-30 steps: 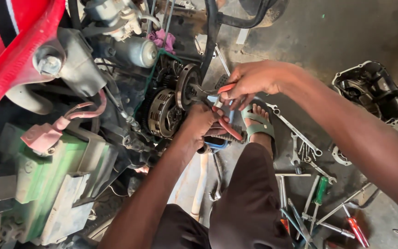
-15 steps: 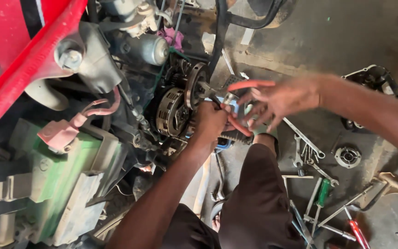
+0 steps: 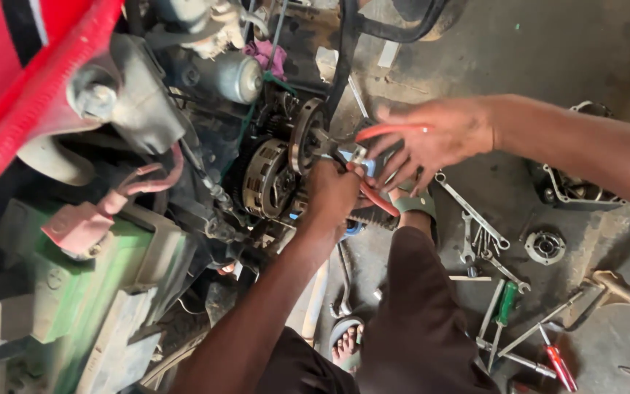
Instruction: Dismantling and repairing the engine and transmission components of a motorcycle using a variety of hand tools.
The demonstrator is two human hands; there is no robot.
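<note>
My left hand point(image 3: 333, 191) is closed round one pair of red-handled pliers point(image 3: 373, 164) at the clutch point(image 3: 275, 175). My right hand point(image 3: 432, 138) is spread open, touching one handle. Two screwdrivers point(image 3: 504, 303) on the floor.

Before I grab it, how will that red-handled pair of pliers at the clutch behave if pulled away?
The red-handled pliers look like rigid metal, so probably stiff and fairly heavy for their size. The handles are spread, one by the right hand, one below the left hand, so they may swing on the pivot. The greasy round metal clutch assembly suggests the grips could be slippery.
</note>
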